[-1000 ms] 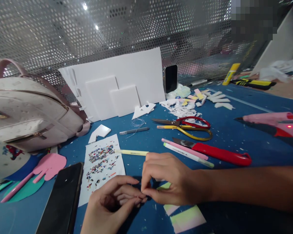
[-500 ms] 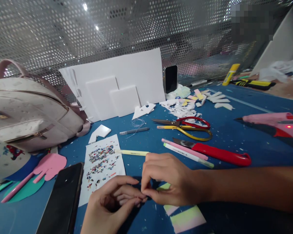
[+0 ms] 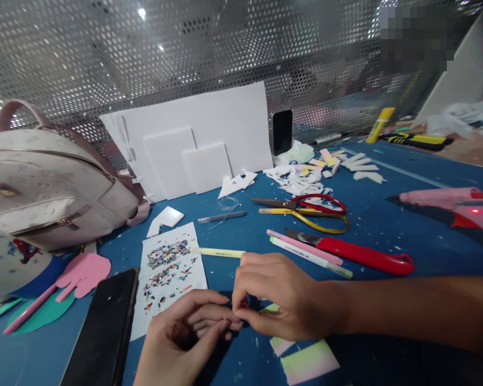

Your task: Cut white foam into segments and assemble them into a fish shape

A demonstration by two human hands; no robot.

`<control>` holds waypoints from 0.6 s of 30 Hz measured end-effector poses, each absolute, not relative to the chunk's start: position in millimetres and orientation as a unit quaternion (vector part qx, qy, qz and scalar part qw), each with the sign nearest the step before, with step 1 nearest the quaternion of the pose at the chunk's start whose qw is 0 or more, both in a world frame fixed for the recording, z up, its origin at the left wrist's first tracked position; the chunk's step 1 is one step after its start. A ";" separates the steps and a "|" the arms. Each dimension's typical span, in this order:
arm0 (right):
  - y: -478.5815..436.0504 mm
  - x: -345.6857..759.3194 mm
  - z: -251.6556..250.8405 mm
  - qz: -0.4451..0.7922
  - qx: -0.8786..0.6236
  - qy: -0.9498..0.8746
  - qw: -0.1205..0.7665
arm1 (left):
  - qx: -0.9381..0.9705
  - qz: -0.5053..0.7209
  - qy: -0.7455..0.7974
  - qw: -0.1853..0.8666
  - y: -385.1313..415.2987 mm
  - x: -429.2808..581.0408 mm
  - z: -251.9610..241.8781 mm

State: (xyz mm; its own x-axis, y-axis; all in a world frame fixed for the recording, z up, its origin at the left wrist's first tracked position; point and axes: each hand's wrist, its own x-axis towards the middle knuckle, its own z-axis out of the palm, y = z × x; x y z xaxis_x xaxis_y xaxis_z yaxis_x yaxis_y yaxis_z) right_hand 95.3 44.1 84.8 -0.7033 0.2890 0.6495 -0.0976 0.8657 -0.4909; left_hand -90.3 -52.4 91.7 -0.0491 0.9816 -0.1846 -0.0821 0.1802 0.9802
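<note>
Both hands meet low in the middle of the head view, fingertips touching over the blue table. My left hand is curled, thumb and fingers pinched together on something I cannot make out. With thumb and index finger pressed together, my right hand also closes on something too small to name. A white sheet bearing many small colourful gems lies just beyond my left hand. Green-and-pink paper pieces are under and below my right hand. A pale yellow pen touches the sheet's right side.
A black phone and pale backpack are at left. Scissors, a red-handled knife and pens lie beyond my right hand. A pink glue gun is at right, white boards at the back.
My left thumb has shifted slightly back from the right fingertips. The other objects have kept their places.
</note>
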 end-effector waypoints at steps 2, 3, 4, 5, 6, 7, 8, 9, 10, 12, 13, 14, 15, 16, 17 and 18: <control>43.7 95.2 84.4 0.240 -0.057 -0.893 0.376 | 0.422 0.480 0.536 0.551 -52.5 -90.8 90.8; 43.4 95.2 84.0 0.231 -0.057 -0.896 0.375 | 0.425 0.477 0.535 0.553 -52.5 -91.0 90.6; 43.1 95.2 83.6 0.222 -0.057 -0.899 0.374 | 0.427 0.475 0.535 0.553 -52.6 -91.1 90.6; 42.8 95.3 83.2 0.213 -0.056 -0.901 0.375 | 0.429 0.474 0.534 0.553 -52.7 -91.1 90.6; 42.5 95.5 82.8 0.203 -0.053 -0.903 0.374 | 0.432 0.473 0.533 0.553 -52.8 -91.0 90.7; 42.3 95.7 82.5 0.194 -0.052 -0.906 0.371 | 0.434 0.473 0.533 0.552 -52.8 -90.9 90.7; 42.2 95.9 82.4 0.185 -0.050 -0.910 0.368 | 0.435 0.473 0.533 0.551 -52.9 -90.8 90.7; 42.2 96.0 82.4 0.177 -0.050 -0.913 0.365 | 0.436 0.471 0.535 0.550 -52.8 -90.7 90.7; 42.2 96.0 82.6 0.169 -0.048 -0.915 0.363 | 0.436 0.468 0.537 0.550 -52.8 -90.7 90.7; 42.6 95.7 83.5 0.152 -0.042 -0.918 0.365 | 0.437 0.459 0.542 0.552 -52.6 -90.9 90.6; 42.9 95.4 84.0 0.146 -0.038 -0.918 0.366 | 0.437 0.455 0.543 0.555 -52.5 -91.1 90.6; 43.2 95.2 84.6 0.142 -0.036 -0.919 0.367 | 0.437 0.451 0.542 0.558 -52.4 -91.3 90.6; 43.6 95.0 85.1 0.139 -0.034 -0.920 0.366 | 0.436 0.448 0.542 0.562 -52.3 -91.6 90.4; 43.9 94.9 85.6 0.137 -0.030 -0.921 0.363 | 0.434 0.444 0.543 0.566 -52.1 -92.0 90.2; 44.2 94.8 86.1 0.137 -0.026 -0.923 0.358 | 0.432 0.441 0.545 0.568 -51.9 -92.5 89.7; 44.5 94.9 86.5 0.136 -0.022 -0.927 0.349 | 0.428 0.438 0.548 0.570 -51.5 -93.1 89.0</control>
